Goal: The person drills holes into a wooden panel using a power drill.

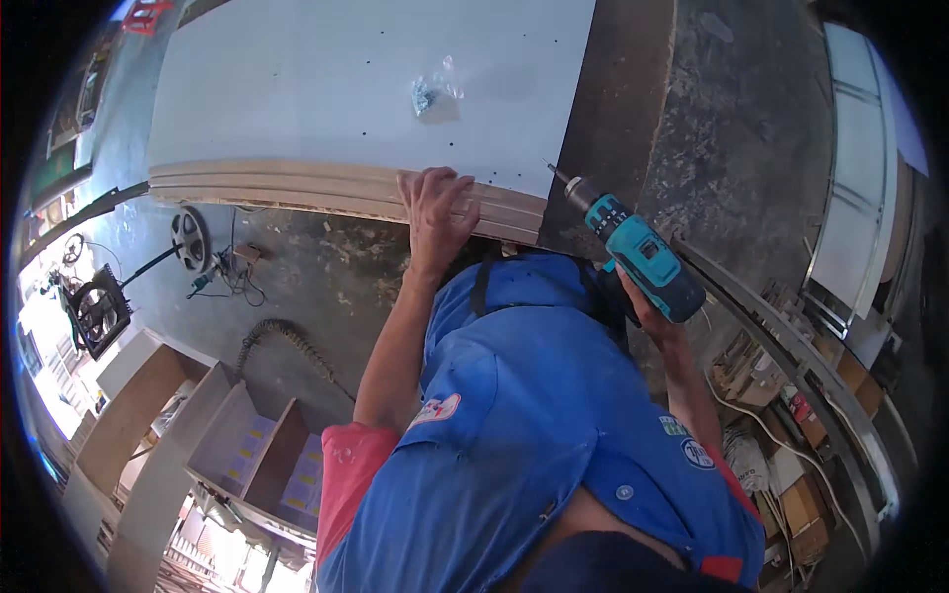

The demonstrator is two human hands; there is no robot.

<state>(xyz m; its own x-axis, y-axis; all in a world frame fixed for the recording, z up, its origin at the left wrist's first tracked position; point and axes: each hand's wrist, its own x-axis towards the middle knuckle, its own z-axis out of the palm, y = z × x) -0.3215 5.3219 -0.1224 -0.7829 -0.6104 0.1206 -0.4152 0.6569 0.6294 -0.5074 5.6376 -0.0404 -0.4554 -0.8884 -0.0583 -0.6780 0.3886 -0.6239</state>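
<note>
A teal and black cordless drill [645, 252] is held in my right hand [643, 304], whose fingers are closed about its grip, mostly hidden behind the drill's body. Its thin bit points up and left, beside the right edge of a large white panel [297, 89]. That panel tops a stack of boards [326, 188] with light brown edges. My left hand [440, 219] rests on the near edge of the stack, fingers bent and apart, with no loose thing in it. A small clear plastic bag [435, 94] of tiny pieces, perhaps screws, lies on the panel, where several small dark holes show.
A metal rail [791, 356] runs along my right, by cardboard boxes [806, 514] and scraps. Pale panels [858, 168] lean at the far right. Wooden cabinet frames [247, 445], a coiled hose [282, 331], a wheel [192, 240] and cables [237, 277] are on my left.
</note>
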